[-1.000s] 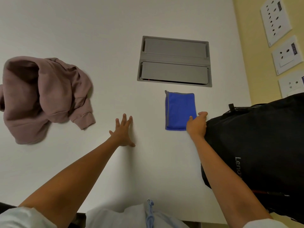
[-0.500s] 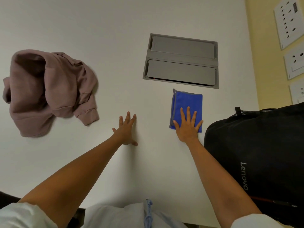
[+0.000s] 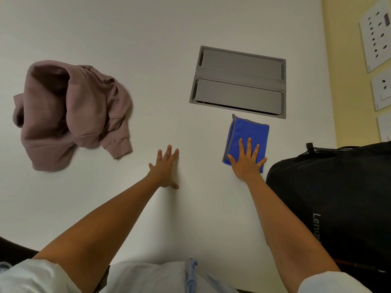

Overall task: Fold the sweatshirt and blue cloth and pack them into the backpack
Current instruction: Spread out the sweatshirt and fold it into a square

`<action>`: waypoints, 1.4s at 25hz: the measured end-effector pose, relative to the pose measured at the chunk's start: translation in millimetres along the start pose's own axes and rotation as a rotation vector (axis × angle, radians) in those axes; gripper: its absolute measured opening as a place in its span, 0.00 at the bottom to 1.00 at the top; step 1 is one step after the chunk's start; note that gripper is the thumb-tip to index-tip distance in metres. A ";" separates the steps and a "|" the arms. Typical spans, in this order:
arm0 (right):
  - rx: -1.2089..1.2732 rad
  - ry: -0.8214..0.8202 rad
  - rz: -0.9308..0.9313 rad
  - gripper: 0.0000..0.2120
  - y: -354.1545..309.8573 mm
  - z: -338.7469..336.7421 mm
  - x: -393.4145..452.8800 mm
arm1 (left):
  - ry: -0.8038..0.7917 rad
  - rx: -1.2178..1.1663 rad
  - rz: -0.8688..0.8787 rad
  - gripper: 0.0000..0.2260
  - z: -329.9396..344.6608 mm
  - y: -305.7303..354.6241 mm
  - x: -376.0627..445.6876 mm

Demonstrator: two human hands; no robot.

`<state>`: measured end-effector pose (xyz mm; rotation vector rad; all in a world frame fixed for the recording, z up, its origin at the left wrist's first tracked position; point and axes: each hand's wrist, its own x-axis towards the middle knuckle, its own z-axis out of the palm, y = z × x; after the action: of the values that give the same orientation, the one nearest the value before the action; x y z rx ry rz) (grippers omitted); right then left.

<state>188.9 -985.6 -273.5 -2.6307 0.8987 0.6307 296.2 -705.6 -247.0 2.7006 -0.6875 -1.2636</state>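
Right hand [image 3: 246,163] flat on blue cloth [image 3: 250,134] beside backpack [image 3: 338,197]; left hand [image 3: 165,169] flat on table [image 3: 127,28].

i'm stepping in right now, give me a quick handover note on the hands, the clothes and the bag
Left hand: open, flat on the white table, holding nothing.
Right hand: open, fingers spread, pressing on the blue cloth.
Blue cloth: folded into a small rectangle, just left of the black backpack and below the grey cable hatch.
Pink sweatshirt: crumpled at the table's left, untouched.
Done: blue cloth folded.
Left: fold the sweatshirt, pack both into the backpack.
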 end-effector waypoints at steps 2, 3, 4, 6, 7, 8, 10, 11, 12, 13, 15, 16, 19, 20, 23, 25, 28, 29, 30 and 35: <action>-0.005 -0.007 -0.010 0.39 0.3 -1.5 -0.8 | 0.010 0.023 -0.002 0.61 2.4 -3.9 -2.6; -0.012 -0.014 -0.015 0.39 0.9 -2.8 -1.0 | 0.010 0.038 0.001 0.61 2.7 -6.5 -4.3; -0.018 -0.027 -0.018 0.39 1.3 -4.8 -1.3 | 0.010 0.069 0.008 0.60 2.3 -9.2 -6.3; -0.031 -0.046 -0.012 0.39 -0.8 -9.1 -2.3 | 0.039 0.180 0.016 0.58 2.5 -16.1 -11.7; -0.029 -0.044 0.000 0.39 -3.2 -10.7 -3.3 | 0.068 0.220 0.018 0.57 3.0 -19.2 -14.1; -0.010 -0.024 0.012 0.38 -6.9 -11.9 -5.3 | 0.099 0.235 0.021 0.55 3.3 -22.4 -15.9; 0.063 0.097 -0.002 0.35 -18.5 -10.6 -14.5 | 0.152 0.234 0.032 0.51 2.2 -30.7 -21.5; 0.095 0.181 -0.035 0.33 -24.8 -8.4 -20.2 | 0.173 0.231 0.035 0.49 0.0 -35.2 -25.2; 0.105 0.255 -0.087 0.31 -31.3 -6.1 -27.4 | 0.194 0.221 0.033 0.48 -3.3 -40.2 -29.2; 0.090 0.306 -0.155 0.30 -38.2 -3.2 -34.8 | 0.217 0.201 0.028 0.47 -7.4 -45.9 -34.3; 0.015 0.330 -0.296 0.27 -53.1 4.0 -46.2 | 0.275 0.152 0.009 0.45 -17.4 -59.8 -44.0; -0.014 0.320 -0.347 0.27 -61.3 6.9 -49.3 | 0.304 0.134 -0.003 0.45 -22.9 -67.6 -47.9; 0.013 0.277 -0.391 0.25 -99.8 5.8 -54.7 | 0.393 0.055 -0.062 0.44 -44.0 -104.3 -60.1; 0.038 0.262 -0.398 0.25 -115.1 3.5 -55.6 | 0.430 0.015 -0.083 0.43 -51.3 -117.7 -64.5; 0.099 0.222 -0.442 0.25 -159.6 -3.4 -57.9 | 0.634 -0.110 -0.096 0.39 -70.6 -155.5 -79.9; 0.131 0.203 -0.477 0.25 -187.5 -8.4 -59.4 | 0.826 -0.151 -0.090 0.36 -86.2 -179.6 -88.3; 0.156 0.205 -0.525 0.25 -228.0 -11.6 -63.4 | 1.031 -0.163 -0.167 0.34 -118.4 -215.0 -96.2; 0.167 0.205 -0.537 0.25 -239.3 -11.9 -65.7 | 1.068 -0.178 -0.195 0.34 -130.9 -225.8 -97.3; 0.175 0.202 -0.552 0.25 -248.9 -11.6 -68.6 | 1.078 -0.202 -0.225 0.35 -143.4 -236.2 -96.3; 0.059 0.149 -0.693 0.28 -274.8 -9.6 -81.5 | 0.869 -0.252 -0.527 0.44 -187.5 -275.1 -78.5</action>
<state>308.0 -738.4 -190.0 -2.7012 -0.0017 0.2228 491.8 -446.6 -139.1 2.8649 0.2735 -0.0840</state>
